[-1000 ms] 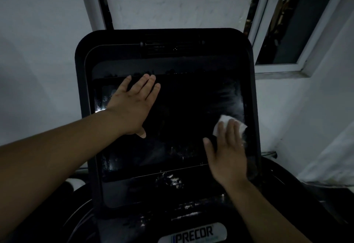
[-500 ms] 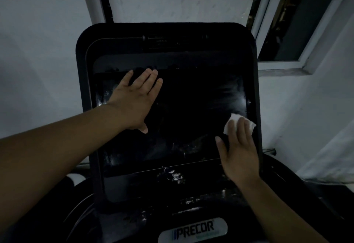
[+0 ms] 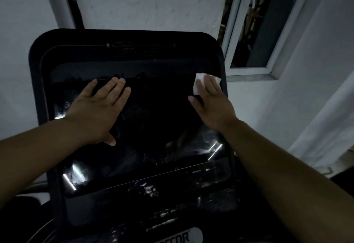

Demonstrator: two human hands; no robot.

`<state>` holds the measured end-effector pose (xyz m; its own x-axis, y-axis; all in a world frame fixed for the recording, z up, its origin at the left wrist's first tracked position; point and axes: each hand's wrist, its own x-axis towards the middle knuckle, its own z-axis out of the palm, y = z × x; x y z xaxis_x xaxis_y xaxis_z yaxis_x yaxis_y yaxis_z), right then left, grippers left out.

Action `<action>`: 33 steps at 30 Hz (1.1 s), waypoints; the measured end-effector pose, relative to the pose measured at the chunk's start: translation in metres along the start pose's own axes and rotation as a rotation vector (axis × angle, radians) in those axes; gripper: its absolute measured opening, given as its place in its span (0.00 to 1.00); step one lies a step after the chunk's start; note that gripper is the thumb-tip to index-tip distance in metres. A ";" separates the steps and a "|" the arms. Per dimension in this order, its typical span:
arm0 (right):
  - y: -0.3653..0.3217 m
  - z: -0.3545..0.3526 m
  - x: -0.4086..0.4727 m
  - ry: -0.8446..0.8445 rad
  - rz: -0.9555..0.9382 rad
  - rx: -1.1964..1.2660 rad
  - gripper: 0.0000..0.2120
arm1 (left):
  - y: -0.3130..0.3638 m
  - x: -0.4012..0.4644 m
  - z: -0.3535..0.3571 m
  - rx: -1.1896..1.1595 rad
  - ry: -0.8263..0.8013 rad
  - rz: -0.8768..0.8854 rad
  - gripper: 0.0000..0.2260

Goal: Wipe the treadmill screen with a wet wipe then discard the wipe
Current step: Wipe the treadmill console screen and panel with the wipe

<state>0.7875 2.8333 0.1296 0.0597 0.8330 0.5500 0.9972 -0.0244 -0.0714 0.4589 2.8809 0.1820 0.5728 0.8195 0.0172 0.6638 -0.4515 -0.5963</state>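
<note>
The treadmill's black screen fills the middle of the head view, glossy and smeared, inside a dark console frame. My left hand lies flat on the screen's upper left part, fingers spread, holding nothing. My right hand presses a white wet wipe flat against the screen's upper right corner. Only the wipe's top and left edge show past my fingers.
A white wall stands behind the console. A white-framed window is at the upper right, dark outside. A maker's label sits on the console base at the bottom edge. A pale curtain or cloth hangs at the right.
My right hand has slid the wipe up the screen's right side from mid-height to the top right corner. My left hand has stayed flat on the upper left.
</note>
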 end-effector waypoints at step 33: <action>-0.032 0.012 -0.022 0.045 -0.043 -0.029 0.39 | 0.000 0.005 0.005 -0.026 -0.010 -0.006 0.67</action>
<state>0.7541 2.8222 0.1095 0.0181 0.8077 0.5893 0.9997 -0.0056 -0.0230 0.4590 2.8868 0.1779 0.5641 0.8256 0.0122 0.6794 -0.4557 -0.5751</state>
